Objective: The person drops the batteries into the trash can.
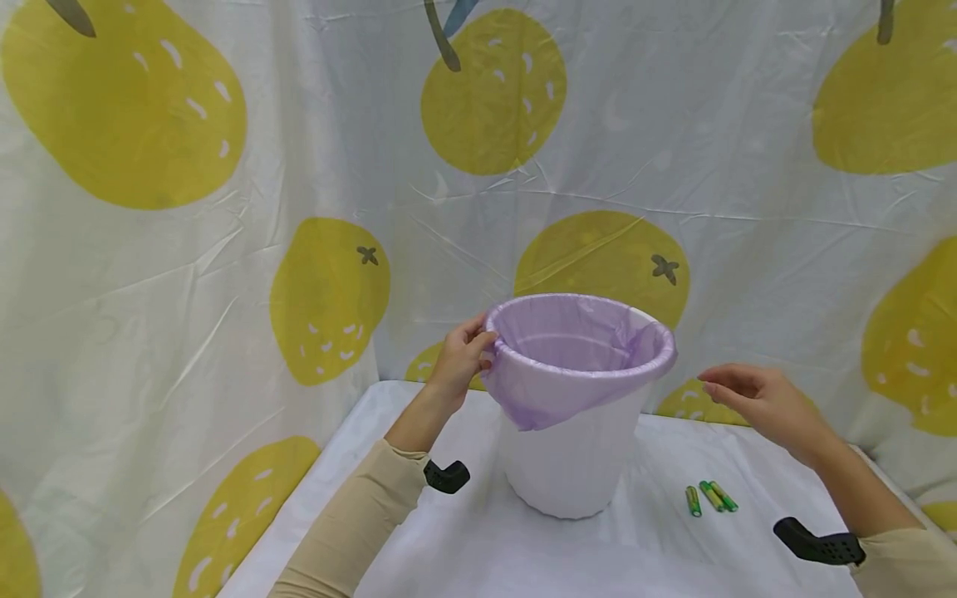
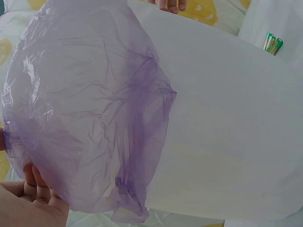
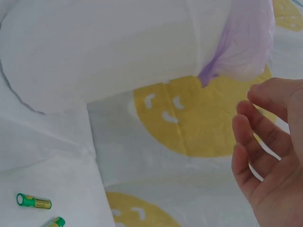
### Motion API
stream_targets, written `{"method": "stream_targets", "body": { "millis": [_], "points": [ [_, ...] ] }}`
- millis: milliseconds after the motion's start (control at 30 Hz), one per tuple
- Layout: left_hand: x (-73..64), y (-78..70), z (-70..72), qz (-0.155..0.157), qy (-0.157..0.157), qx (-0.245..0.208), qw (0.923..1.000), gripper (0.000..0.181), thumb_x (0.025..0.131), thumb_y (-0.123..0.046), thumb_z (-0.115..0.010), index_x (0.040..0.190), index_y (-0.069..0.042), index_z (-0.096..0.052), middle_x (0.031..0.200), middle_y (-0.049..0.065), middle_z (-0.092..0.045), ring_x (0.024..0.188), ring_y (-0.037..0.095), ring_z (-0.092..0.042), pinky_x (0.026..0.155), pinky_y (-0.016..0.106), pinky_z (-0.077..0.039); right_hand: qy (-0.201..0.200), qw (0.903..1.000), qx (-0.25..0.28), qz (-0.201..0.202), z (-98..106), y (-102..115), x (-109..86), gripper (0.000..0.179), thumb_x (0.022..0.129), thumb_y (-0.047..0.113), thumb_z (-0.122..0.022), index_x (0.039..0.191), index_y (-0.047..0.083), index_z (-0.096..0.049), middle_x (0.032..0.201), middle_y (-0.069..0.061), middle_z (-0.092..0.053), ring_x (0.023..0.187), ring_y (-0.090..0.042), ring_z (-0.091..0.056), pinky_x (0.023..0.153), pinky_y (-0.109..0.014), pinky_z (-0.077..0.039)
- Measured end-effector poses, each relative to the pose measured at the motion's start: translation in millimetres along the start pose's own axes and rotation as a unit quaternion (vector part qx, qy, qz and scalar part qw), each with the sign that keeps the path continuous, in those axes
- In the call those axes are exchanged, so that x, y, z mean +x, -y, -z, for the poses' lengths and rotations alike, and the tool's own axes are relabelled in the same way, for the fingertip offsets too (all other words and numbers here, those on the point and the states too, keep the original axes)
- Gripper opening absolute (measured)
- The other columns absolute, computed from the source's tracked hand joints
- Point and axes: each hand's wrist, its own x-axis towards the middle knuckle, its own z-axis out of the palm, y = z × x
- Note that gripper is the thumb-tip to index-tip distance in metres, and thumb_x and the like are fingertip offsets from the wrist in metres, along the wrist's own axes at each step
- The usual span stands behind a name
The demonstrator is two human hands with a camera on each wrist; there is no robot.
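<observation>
A white trash bin [image 1: 568,465] stands upright on the table, lined with a thin purple trash bag [image 1: 557,399]. The bag is folded over the rim and hangs lower on the left side. At the rim's left edge, my left hand [image 1: 462,359] pinches the bag and rim between thumb and fingers. My right hand [image 1: 773,407] hovers to the right of the bin, apart from it, fingers loosely bent and holding nothing. In the right wrist view a bunched purple corner of the bag [image 3: 208,73] sticks out under the rim near that hand.
Three green and yellow batteries [image 1: 714,497] lie on the white-covered table [image 1: 478,556], right of the bin and below my right hand. A white curtain with yellow fruit prints [image 1: 449,249] hangs behind and to the left. Black wrist devices [image 1: 447,477] sit on both forearms.
</observation>
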Motion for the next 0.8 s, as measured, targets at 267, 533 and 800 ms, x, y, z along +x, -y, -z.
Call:
{"method": "stream_targets", "body": {
  "millis": [267,533,800],
  "points": [
    [-0.1,-0.4,0.4,-0.002,0.001,-0.008,1.0000,0.049,0.102,-0.007,-0.058,0.148,0.006,-0.050,0.107,0.007,-0.057,0.087,0.015,-0.054,0.066,0.024,-0.049,-0.020,0.9992,0.032,-0.013,-14.0,-17.6,-15.3,0.023,0.100,0.013,-0.069,0.118,-0.002,-0.071,0.099,0.007,-0.071,0.082,-0.007,-0.065,0.068,-0.022,-0.056],
    [-0.7,-3.0,1.4,0.002,-0.003,-0.014,0.9999,0.050,0.102,-0.008,-0.059,0.149,0.006,-0.048,0.117,0.012,-0.058,0.092,0.017,-0.054,0.067,0.024,-0.050,-0.003,0.9976,0.038,-0.057,-30.1,-40.1,-31.0,0.028,0.103,0.015,-0.066,0.123,-0.005,-0.068,0.107,-0.008,-0.071,0.086,-0.003,-0.064,0.071,-0.022,-0.056],
    [-2.3,-3.1,0.9,0.011,0.002,-0.012,0.9999,0.047,0.103,-0.007,-0.058,0.148,0.004,-0.050,0.120,0.017,-0.057,0.092,0.018,-0.054,0.067,0.025,-0.050,0.007,0.9863,0.040,-0.160,-50.0,-69.9,-56.9,0.041,0.105,0.029,-0.063,0.127,-0.006,-0.065,0.112,-0.016,-0.071,0.086,-0.006,-0.064,0.071,-0.026,-0.055]
  ]
}}
